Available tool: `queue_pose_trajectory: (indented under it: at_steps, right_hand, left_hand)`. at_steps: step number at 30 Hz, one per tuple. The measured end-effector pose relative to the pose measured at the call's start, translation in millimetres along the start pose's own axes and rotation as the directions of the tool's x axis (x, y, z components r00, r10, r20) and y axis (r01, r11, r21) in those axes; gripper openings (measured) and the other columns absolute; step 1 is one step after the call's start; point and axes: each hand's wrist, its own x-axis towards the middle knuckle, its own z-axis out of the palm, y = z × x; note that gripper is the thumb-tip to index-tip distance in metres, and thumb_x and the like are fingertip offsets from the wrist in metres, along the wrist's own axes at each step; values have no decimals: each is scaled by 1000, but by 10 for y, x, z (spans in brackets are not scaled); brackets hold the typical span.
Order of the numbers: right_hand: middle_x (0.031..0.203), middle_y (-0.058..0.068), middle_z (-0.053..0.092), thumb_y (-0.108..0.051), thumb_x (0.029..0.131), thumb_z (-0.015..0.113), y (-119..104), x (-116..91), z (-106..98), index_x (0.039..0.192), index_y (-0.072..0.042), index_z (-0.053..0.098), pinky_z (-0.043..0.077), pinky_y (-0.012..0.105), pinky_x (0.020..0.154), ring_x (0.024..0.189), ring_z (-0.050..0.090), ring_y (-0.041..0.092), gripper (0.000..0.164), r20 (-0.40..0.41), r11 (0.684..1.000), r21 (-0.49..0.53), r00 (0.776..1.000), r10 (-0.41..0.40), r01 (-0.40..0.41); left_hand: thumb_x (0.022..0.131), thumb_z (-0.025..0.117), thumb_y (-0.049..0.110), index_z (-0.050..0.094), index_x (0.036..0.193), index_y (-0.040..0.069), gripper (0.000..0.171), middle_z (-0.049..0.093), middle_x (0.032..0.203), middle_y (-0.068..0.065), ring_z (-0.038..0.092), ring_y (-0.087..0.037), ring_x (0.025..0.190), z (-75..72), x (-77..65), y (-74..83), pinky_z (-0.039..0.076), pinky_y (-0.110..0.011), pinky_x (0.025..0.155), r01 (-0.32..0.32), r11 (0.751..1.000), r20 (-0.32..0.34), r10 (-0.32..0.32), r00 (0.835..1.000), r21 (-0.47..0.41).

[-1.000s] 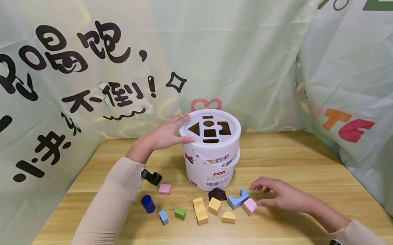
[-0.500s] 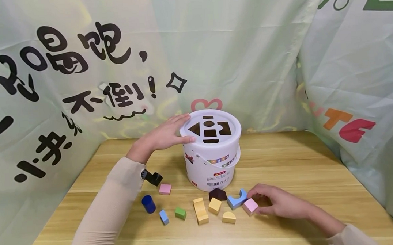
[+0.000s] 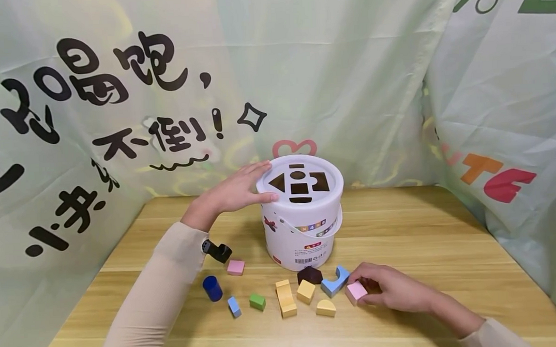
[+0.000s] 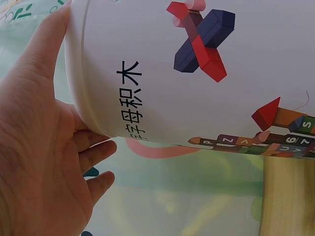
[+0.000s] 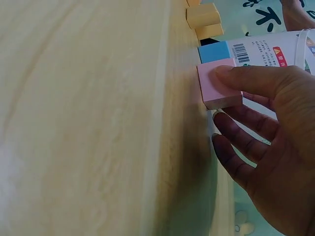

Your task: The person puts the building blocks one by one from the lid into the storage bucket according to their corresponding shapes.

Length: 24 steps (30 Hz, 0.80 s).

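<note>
My left hand rests on the left rim of a white lidded bucket, its thumb over the near rim and its fingers toward the back. In the left wrist view the fingers lie nearly straight along the rim. Dark shaped holes cut the lid. With thumb and fingertips, my right hand pinches a pink block at the tabletop; the thumb lies across its face in the right wrist view. Just left of this block sits a blue arch block.
Several wooden blocks lie before the bucket: a dark block, yellow cube, yellow half-round, long yellow block, green block, small blue block, blue cylinder and another pink block. A printed curtain hangs behind.
My right hand has moved left onto the pink block and closed its thumb and fingers on it. The left hand has stayed on the bucket's rim.
</note>
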Motion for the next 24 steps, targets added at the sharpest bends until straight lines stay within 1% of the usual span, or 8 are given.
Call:
queue_pose_trajectory:
  at_steps: [3, 6, 10, 14, 17, 19, 24]
  right_hand:
    - [99, -13, 59, -29, 90, 72, -45, -9, -42, 114, -22, 62, 50, 25, 71, 86, 55, 5, 27, -2, 1000, -7, 1000, 19, -19]
    - [98, -15, 60, -33, 89, 73, -109, -1, -125, 113, -23, 62, 52, 27, 72, 86, 57, 5, 28, -34, 999, -25, 999, 31, -32]
    - [99, -16, 61, -33, 88, 73, -201, 45, -274, 111, -25, 62, 52, 29, 72, 86, 57, 4, 26, -84, 997, -75, 996, 9, -15]
    - [99, -16, 62, -29, 89, 74, -295, 119, -428, 111, -25, 63, 52, 29, 73, 86, 58, 5, 25, -118, 993, -119, 992, -33, 19]
    - [100, -16, 61, -28, 90, 73, -383, 181, -554, 113, -24, 63, 52, 30, 74, 88, 57, 5, 26, -132, 988, -155, 991, -23, 2]
    - [100, -15, 61, -26, 90, 72, -440, 229, -637, 114, -23, 63, 52, 30, 75, 88, 57, 6, 26, -146, 987, -162, 989, -15, -9]
    - [101, -15, 62, -17, 89, 74, -564, 376, -808, 116, -21, 64, 51, 29, 76, 89, 59, 7, 30, -209, 986, -166, 976, -52, 17]
  left_hand:
    - [87, 55, 68, 24, 156, 11, 95, 18, 162, -4, 9, -28, 148, 4, -8, 6, 14, -49, 117, 3, 1000, 2, -3, 1000, -8]
    - [86, 55, 69, 23, 157, 12, 96, 18, 162, -4, 8, -27, 148, 5, -13, 6, 14, -49, 117, 5, 1000, 1, -5, 1000, -12]
    - [86, 55, 69, 23, 156, 12, 96, 18, 162, -5, 9, -26, 148, 6, -18, 1, 15, -49, 117, 8, 1000, 1, -8, 1000, -9]
    - [86, 55, 69, 23, 157, 12, 96, 18, 162, -4, 10, -26, 148, 7, -18, 5, 15, -49, 117, 9, 1000, 6, -9, 1000, -9]
    - [87, 55, 69, 22, 157, 12, 96, 18, 162, -3, 10, -25, 148, 1, -12, 14, 15, -49, 117, 13, 1000, 7, -13, 1000, -8]
    - [87, 55, 69, 22, 157, 13, 96, 17, 162, -3, 11, -25, 148, -3, -8, 22, 16, -49, 117, 20, 1000, 8, -20, 1000, -6]
    - [86, 54, 71, 21, 157, 13, 97, 17, 162, -4, 11, -25, 148, -3, -8, 40, 16, -50, 116, 39, 999, 9, -39, 999, 5]
